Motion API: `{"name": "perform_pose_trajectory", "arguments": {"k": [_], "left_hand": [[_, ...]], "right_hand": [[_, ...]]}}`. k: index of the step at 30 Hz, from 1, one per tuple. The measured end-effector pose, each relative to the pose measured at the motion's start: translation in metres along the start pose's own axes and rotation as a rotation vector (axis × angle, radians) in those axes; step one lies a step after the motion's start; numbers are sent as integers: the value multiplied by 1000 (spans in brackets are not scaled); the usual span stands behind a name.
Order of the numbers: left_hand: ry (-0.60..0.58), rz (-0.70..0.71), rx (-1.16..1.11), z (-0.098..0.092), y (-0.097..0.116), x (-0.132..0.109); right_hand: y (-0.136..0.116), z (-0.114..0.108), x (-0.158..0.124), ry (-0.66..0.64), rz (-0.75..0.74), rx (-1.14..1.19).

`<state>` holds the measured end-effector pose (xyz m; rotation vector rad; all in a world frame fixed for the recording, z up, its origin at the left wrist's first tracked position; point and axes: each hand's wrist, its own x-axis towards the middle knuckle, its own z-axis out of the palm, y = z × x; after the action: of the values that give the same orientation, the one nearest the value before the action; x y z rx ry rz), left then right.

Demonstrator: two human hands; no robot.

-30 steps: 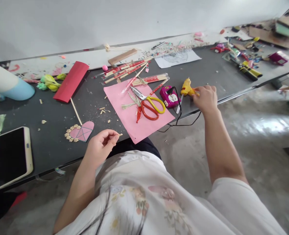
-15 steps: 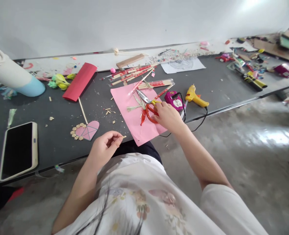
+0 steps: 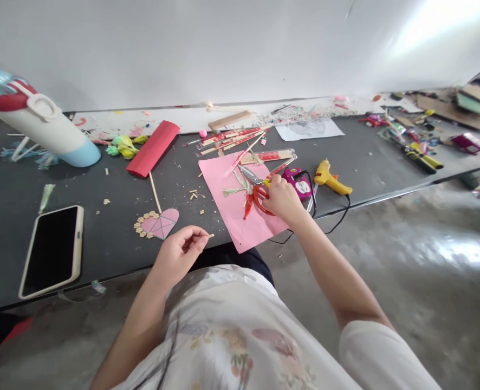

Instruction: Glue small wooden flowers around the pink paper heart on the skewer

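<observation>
My left hand is closed in a pinch on a short wooden stick piece over the table's front edge. Fingers curled, my right hand grips the orange and yellow handles of a pair of scissors. The scissors lie over a pink sheet, their metal blades pointing away to the left. Beside them on the sheet are a red ornament and pale tassel strands. Left of my left hand lies a pink heart on a stick, its left edge trimmed with small wooden pieces.
A phone and a bottle occupy the left side. Red folded paper covers part of the heart's stick. Packaged chopsticks lie behind the pink sheet. A yellow glue gun with a cord rests right of a purple box.
The camera view has shifted, so the table appears lower and farther right. My right fingers have curled further around the scissors' handles. The left hand keeps its pinch on the stick piece.
</observation>
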<state>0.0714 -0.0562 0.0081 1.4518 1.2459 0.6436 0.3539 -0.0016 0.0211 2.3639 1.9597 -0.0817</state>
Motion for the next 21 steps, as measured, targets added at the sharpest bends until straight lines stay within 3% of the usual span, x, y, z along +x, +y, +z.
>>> {"name": "perform_pose_trajectory", "arguments": {"k": [4, 13, 21], "left_hand": [[29, 7, -9, -7, -1, 1], [26, 46, -33, -10, -1, 1], [10, 6, -64, -13, -8, 3]], "right_hand": [[1, 1, -1, 31, 87, 8], [7, -9, -4, -37, 62, 56], [50, -24, -15, -88, 136, 208]]}}
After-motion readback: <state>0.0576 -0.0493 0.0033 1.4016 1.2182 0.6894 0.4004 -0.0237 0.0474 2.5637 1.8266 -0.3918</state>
